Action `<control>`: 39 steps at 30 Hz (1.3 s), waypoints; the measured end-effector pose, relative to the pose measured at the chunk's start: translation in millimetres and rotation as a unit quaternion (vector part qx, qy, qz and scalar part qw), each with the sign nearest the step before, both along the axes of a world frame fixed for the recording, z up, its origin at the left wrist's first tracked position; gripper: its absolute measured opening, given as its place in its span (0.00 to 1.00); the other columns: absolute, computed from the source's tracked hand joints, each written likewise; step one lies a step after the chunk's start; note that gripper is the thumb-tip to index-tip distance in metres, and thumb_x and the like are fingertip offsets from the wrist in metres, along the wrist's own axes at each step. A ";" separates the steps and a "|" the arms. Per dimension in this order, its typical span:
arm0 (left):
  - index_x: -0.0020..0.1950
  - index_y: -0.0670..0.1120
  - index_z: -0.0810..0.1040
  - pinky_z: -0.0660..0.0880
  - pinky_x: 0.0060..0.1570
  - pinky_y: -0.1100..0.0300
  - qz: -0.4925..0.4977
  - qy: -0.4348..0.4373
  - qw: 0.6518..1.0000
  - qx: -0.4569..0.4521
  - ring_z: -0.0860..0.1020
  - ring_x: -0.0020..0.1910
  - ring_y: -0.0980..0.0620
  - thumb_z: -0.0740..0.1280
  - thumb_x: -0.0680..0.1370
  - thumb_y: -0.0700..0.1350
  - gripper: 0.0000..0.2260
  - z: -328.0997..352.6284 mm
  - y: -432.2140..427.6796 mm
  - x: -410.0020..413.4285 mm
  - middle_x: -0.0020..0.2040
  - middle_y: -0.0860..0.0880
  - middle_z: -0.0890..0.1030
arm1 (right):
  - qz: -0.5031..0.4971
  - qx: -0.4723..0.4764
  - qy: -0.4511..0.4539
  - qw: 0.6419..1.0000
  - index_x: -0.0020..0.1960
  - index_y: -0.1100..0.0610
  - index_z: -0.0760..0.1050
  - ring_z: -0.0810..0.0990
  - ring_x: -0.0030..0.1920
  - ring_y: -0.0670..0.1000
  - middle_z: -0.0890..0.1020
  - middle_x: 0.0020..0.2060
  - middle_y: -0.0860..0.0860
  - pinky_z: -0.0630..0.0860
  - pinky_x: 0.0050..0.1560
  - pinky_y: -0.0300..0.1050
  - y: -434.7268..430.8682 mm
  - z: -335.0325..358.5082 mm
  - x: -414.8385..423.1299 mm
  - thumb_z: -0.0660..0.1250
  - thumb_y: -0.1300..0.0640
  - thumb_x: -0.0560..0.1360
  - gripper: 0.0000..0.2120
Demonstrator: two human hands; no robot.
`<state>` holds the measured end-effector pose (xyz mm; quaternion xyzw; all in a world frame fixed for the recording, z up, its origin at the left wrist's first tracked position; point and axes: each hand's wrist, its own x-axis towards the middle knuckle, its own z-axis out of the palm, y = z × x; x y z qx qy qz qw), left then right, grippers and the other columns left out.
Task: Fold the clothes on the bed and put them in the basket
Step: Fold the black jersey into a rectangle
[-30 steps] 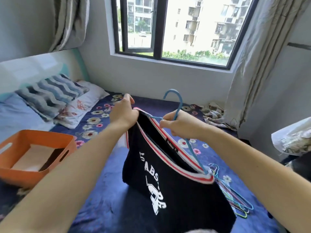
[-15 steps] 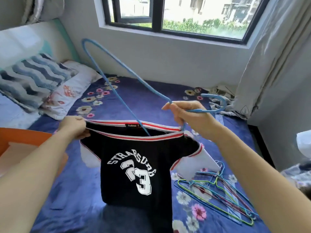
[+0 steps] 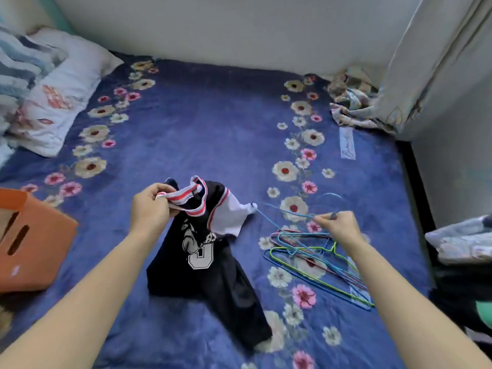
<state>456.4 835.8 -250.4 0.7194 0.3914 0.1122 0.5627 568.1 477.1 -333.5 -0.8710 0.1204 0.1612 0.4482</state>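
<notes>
The right hand now pinches the thin blue wire hanger clear of the black numbered jersey, whose collar the left hand grips, so folding can begin.

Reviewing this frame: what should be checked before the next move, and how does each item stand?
1. Blue hanger out of the jersey: ok, the right hand holds it beside the garment.
2. Hanger laid on the hanger pile: not ok, held above it.
3. Left hand grip on the collar: ok.
4. Jersey flat for folding: not ok, bunched.
5. Room in the basket: cannot tell, only its outer wall shows.
</notes>
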 end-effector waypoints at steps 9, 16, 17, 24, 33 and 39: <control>0.37 0.42 0.75 0.79 0.35 0.67 -0.050 -0.038 0.998 -0.002 0.81 0.32 0.60 0.51 0.73 0.26 0.18 12.3 -12.0 -5.9 0.36 0.48 0.79 | -0.041 -0.315 0.132 0.939 0.53 0.61 0.80 0.71 0.62 0.59 0.77 0.59 0.60 0.68 0.57 0.53 -41.9 -59.4 -12.7 0.74 0.57 0.70 0.14; 0.33 0.47 0.76 0.80 0.41 0.64 -0.154 -0.078 0.985 0.025 0.79 0.37 0.57 0.51 0.72 0.25 0.22 48.9 15.3 -18.3 0.33 0.53 0.78 | 0.147 -0.032 -0.059 0.987 0.58 0.58 0.81 0.80 0.54 0.53 0.83 0.54 0.54 0.73 0.56 0.45 96.7 24.7 2.8 0.68 0.61 0.74 0.13; 0.31 0.50 0.76 0.80 0.42 0.64 -0.169 -0.098 0.980 0.029 0.78 0.36 0.58 0.51 0.71 0.24 0.25 61.7 22.3 -21.4 0.32 0.54 0.78 | 0.173 0.013 -0.087 0.981 0.57 0.57 0.81 0.80 0.52 0.50 0.83 0.53 0.51 0.74 0.54 0.44 124.4 48.4 -0.8 0.67 0.62 0.75 0.12; 0.31 0.44 0.73 0.66 0.30 0.75 -0.306 -0.207 0.927 0.062 0.71 0.26 0.63 0.56 0.68 0.24 0.17 190.2 60.8 -27.7 0.26 0.59 0.73 | 0.301 0.160 -0.169 0.925 0.66 0.52 0.76 0.73 0.62 0.40 0.78 0.60 0.44 0.71 0.61 0.34 240.5 216.0 -12.0 0.72 0.64 0.71 0.25; 0.42 0.48 0.80 0.65 0.31 0.66 -0.370 -0.226 0.899 -0.066 0.76 0.31 0.59 0.60 0.74 0.32 0.14 256.2 129.9 -10.0 0.32 0.54 0.79 | 0.410 0.080 -0.076 0.905 0.39 0.59 0.73 0.75 0.33 0.46 0.77 0.32 0.50 0.73 0.35 0.39 317.1 296.3 -66.2 0.63 0.65 0.75 0.07; 0.51 0.51 0.75 0.71 0.33 0.65 -0.285 -0.188 0.938 -0.050 0.80 0.34 0.59 0.69 0.76 0.39 0.09 208.1 183.4 -26.2 0.36 0.58 0.81 | 0.117 0.159 -0.149 0.969 0.34 0.59 0.75 0.77 0.35 0.53 0.78 0.31 0.55 0.73 0.38 0.45 342.8 298.3 -74.8 0.66 0.66 0.71 0.08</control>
